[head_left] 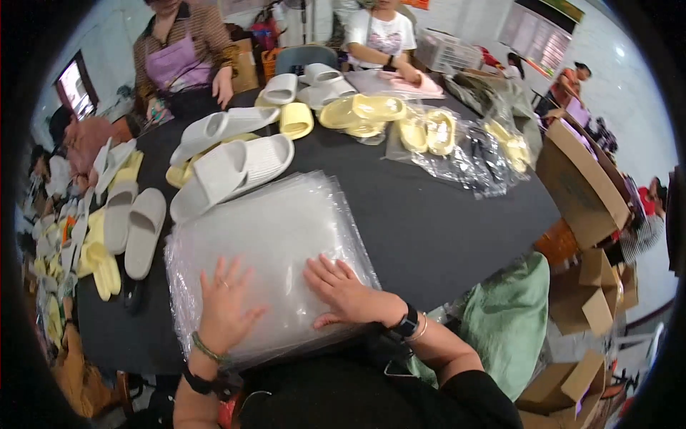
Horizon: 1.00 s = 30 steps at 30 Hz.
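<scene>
A thick stack of clear plastic bags (286,222) lies on the dark table in front of me. Over its left part is my left hand (227,304), fingers spread and slightly smeared by motion; whether it touches the top bag I cannot tell. On the right part rests my right hand (343,292), its fingers stretched out and nothing held. Just beyond the stack, grey slide sandals (221,171) lie partly on its far left corner. A pair of grey slides (145,232) sits left of the stack, beside yellow slides (100,264).
Bagged yellow slides (371,111) and bagged dark slides (489,157) lie along the table's far right side. Two people stand across the black table (436,222). Open cardboard boxes (582,179) and a green sack (507,314) are at the right. More slides pile up far left.
</scene>
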### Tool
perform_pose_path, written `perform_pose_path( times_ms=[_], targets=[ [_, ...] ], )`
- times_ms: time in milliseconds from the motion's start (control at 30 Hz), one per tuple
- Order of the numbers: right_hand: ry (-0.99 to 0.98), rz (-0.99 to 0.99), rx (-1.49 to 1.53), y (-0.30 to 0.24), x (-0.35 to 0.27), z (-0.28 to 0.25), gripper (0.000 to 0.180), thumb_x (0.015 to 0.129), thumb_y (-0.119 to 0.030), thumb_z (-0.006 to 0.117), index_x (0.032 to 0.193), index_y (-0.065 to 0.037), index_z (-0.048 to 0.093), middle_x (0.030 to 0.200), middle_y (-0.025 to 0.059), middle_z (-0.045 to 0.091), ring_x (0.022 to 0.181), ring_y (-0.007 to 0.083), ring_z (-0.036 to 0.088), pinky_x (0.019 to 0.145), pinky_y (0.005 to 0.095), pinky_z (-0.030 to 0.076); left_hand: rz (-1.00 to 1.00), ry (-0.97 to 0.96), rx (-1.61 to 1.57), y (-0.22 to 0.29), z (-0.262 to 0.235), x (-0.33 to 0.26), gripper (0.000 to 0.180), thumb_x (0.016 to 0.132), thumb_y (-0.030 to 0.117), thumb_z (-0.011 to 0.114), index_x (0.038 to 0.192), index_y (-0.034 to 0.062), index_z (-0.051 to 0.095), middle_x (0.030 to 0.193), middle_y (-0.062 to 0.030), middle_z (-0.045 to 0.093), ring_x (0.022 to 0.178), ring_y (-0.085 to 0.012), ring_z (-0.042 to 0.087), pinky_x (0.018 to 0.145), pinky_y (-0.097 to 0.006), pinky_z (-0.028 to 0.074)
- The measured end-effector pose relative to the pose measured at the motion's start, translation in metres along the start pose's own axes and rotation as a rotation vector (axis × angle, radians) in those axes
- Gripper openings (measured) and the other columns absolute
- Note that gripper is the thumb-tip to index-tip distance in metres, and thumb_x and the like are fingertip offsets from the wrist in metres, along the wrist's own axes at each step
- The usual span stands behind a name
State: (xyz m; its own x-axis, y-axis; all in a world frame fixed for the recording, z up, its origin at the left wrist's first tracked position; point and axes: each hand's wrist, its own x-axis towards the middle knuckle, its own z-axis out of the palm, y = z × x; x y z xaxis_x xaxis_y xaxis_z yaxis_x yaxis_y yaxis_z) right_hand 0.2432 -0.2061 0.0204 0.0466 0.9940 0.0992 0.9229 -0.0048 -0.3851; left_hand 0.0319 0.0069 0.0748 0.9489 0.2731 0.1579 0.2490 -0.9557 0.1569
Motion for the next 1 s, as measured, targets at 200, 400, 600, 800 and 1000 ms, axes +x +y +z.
perform_pose_path(
  times_ms=[200, 400, 600, 800, 1000],
  targets=[
    [0.332, 0.068, 0.271, 0.067, -0.022, -0.076, 0.062, 0.088, -0.028, 0.073, 0.138, 0.0, 0.049, 0.141, 0.0227, 0.051, 0.13, 0.0372, 0.05, 0.108, 0.0421, 0.042, -0.018, -0.004, 0.009, 0.014, 0.059, -0.013, 0.075, 0.086, 0.061, 0.06, 0.141, 0.011, 0.051, 0.154, -0.0183, 0.035, 0.144, -0.0429, 0.026, 0.113, -0.067, 0.014],
    [0.297, 0.767, -0.41, 0.201, -0.052, -0.1, 0.057, 0.076, -0.025, 0.078, 0.13, -0.022, 0.061, 0.161, 0.0238, 0.013, 0.144, 0.0532, 0.018, 0.109, 0.0621, 0.032, -0.01, 0.011, 0.026, 0.011, 0.061, -0.015, 0.075, 0.087, 0.062, 0.059, 0.141, 0.011, 0.051, 0.155, -0.0178, 0.034, 0.144, -0.0428, 0.025, 0.113, -0.067, 0.014],
    [0.293, 0.824, -0.475, 0.22, -0.067, -0.114, 0.051, 0.082, -0.031, 0.075, 0.131, -0.022, 0.062, 0.16, 0.0231, 0.02, 0.146, 0.0509, 0.015, 0.109, 0.0643, 0.03, -0.017, -0.004, -0.006, 0.013, 0.059, -0.021, 0.073, 0.089, 0.062, 0.057, 0.141, 0.0109, 0.052, 0.155, -0.0186, 0.033, 0.144, -0.0436, 0.025, 0.113, -0.067, 0.013],
    [0.847, 0.44, -0.273, 0.181, -0.122, -0.116, 0.025, 0.086, -0.014, 0.07, 0.11, -0.006, 0.065, 0.113, 0.0163, 0.065, 0.108, 0.0368, 0.061, 0.092, 0.042, 0.05, -0.028, -0.051, 0.027, 0.009, 0.069, -0.013, 0.071, 0.091, 0.061, 0.054, 0.142, 0.0122, 0.05, 0.157, -0.0179, 0.032, 0.145, -0.0433, 0.024, 0.113, -0.066, 0.013],
    [1.553, 0.925, -0.168, 0.156, -0.281, -0.066, 0.014, 0.095, -0.011, 0.06, 0.102, -0.001, 0.067, 0.096, 0.0122, 0.068, 0.086, 0.0209, 0.065, 0.077, 0.0323, 0.051, -0.008, -0.057, 0.078, 0.004, 0.065, -0.012, 0.075, 0.093, 0.061, 0.051, 0.149, 0.0129, 0.042, 0.159, -0.0159, 0.029, 0.148, -0.0396, 0.02, 0.115, -0.064, 0.01]
  ],
)
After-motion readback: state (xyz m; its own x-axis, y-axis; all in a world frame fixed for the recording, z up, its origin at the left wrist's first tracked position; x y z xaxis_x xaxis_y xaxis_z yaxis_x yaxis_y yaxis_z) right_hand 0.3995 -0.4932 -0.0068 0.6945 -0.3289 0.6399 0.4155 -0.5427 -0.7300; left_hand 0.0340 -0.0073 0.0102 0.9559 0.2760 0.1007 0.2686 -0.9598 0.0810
